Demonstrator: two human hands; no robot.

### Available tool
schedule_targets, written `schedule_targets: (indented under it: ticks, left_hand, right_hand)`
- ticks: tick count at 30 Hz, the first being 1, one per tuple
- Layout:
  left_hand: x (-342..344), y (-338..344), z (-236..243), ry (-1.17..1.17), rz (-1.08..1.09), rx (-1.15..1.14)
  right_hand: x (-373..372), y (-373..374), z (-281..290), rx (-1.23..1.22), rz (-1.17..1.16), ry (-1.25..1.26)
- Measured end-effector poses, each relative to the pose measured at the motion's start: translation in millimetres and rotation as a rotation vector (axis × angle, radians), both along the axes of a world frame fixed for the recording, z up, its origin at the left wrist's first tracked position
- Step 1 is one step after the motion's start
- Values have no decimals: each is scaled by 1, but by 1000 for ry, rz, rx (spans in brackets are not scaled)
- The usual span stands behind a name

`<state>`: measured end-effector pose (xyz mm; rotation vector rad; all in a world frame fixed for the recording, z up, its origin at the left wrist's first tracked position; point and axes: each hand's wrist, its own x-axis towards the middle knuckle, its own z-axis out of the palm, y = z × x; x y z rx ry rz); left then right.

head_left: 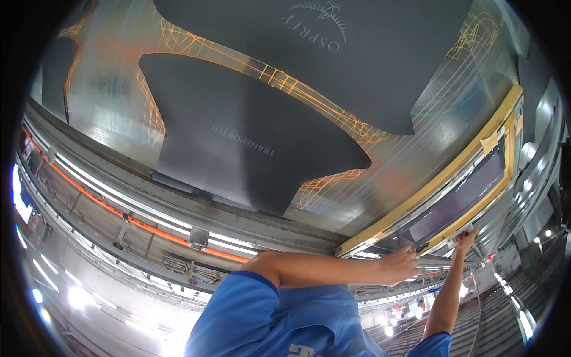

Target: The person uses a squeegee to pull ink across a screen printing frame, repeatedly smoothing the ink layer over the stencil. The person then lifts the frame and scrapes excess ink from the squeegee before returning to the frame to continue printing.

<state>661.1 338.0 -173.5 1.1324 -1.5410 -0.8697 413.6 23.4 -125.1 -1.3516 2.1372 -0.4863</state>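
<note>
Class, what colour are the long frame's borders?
The frame's borders are yellow, seen in the head view.

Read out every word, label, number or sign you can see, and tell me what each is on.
I won't copy wording, but lettering stands here:
Nearer dark panel: one readable line of pale capitals, upside down.
Farther dark panel: larger pale capitals, readable, upside down, beside a rayed emblem.
Blue shirt: light lettering, cut off by the picture's lower edge, not fully readable.
Yellow frame: none I can make out.
</note>
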Motion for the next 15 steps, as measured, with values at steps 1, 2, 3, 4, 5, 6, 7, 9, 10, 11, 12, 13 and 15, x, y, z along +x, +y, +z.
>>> schedule_targets:
  ticks: [1, 2, 3, 4, 5, 6, 7, 9, 10, 11, 12, 13, 15]
  left_hand:
    - [-2, 0, 0, 9, 6, -1]
    - [-4, 0, 0, 19, 11, -3]
    - [-3, 0, -1, 27, 18, -4]
    - [-3, -1, -1, 24, 17, -5]
    - [-2, -1, -1, 20, 17, -6]
    - [-2, -1, -1, 18, 19, -8]
    - [-1, -1, -1, 4, 14, -5]
    - [-1, -1, -1, -27, 6, 0]
    - [-3, -1, -1, -23, 19, -1]
    - [-5, -1, -3, -18, 29, -5]
    - [-6, -1, -4, -15, 36, -13]
    - [-5, 0, -3, -56, -6, -14]
    - [-4, 3, -5, -88, -19, -63]
  right_hand:
    - [-5, -3, 0, 5, 18, -3]
    - [-11, -5, 0, 10, 36, -5]
    - [-11, -6, -2, -12, 27, -3]
    - [-11, -7, -4, -34, 18, -2]
    - [-11, -7, -5, -56, 8, -1]
    - [-12, -8, -5, -36, 6, 1]
    - [-13, -9, -4, -17, 4, 2]
    - [-7, -7, -3, -2, -15, 2]
    - [10, 2, -5, -8, -31, 2]
    - [20, 5, -4, -17, -49, 2]
    - [15, 4, -2, -11, -13, -22]
    - [3, 1, -2, -7, 23, -47]
    - [-50, -15, -1, 49, 57, -132]
